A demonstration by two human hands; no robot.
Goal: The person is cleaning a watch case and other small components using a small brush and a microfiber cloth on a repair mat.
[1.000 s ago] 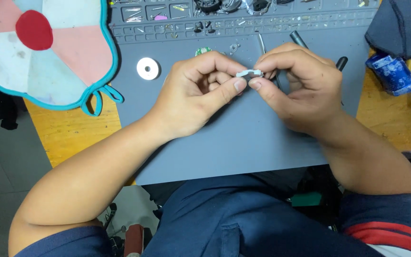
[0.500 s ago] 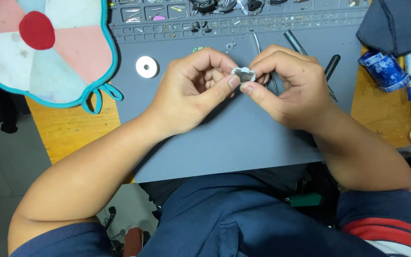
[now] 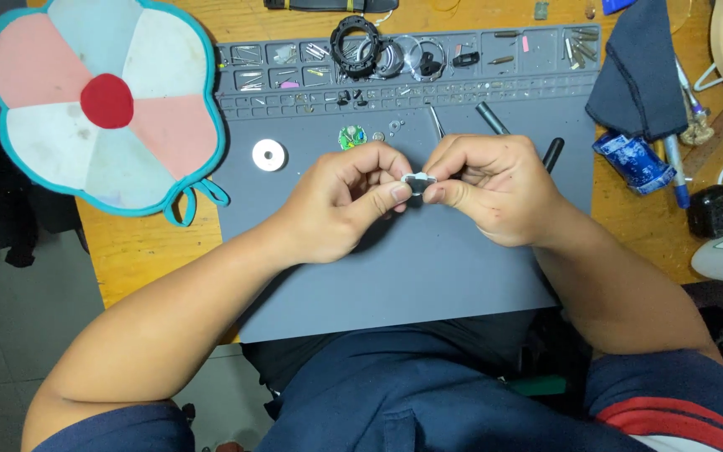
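left hand (image 3: 340,201), right hand (image 3: 495,188), fingers pinching small metal part (image 3: 418,180)

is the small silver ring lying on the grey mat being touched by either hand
No, the silver ring lies alone on the grey mat, apart from the left hand and right hand, whose fingers pinch a small metal part.

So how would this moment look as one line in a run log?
left hand: pinching small silver part | right hand: pinching same part | place: above grey mat | nearby: silver ring, tweezers
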